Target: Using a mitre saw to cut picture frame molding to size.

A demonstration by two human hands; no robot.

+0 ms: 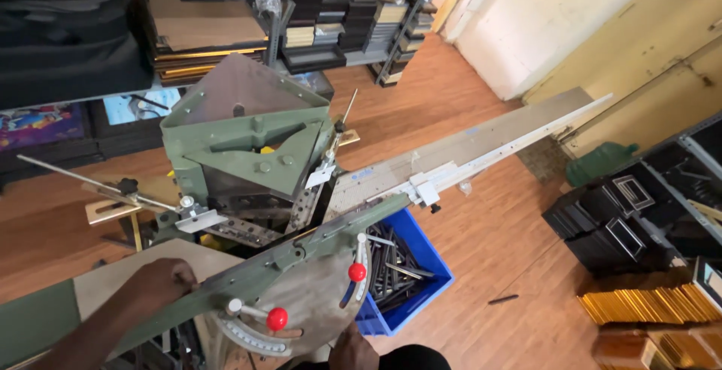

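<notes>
Single head-worn camera looked steeply down from above a standing person.

The view faced forward and down over a green cutting machine (248, 152), close enough that the left hand (162, 283) and right hand (352, 347) sat at the bottom edge, with wooden floor (489, 250) beyond.

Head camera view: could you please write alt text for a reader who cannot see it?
A person's left hand rests on a green mitre-cutting machine; the right hand sits below its red knobs. A blue bin of offcuts stands beside it.
</notes>
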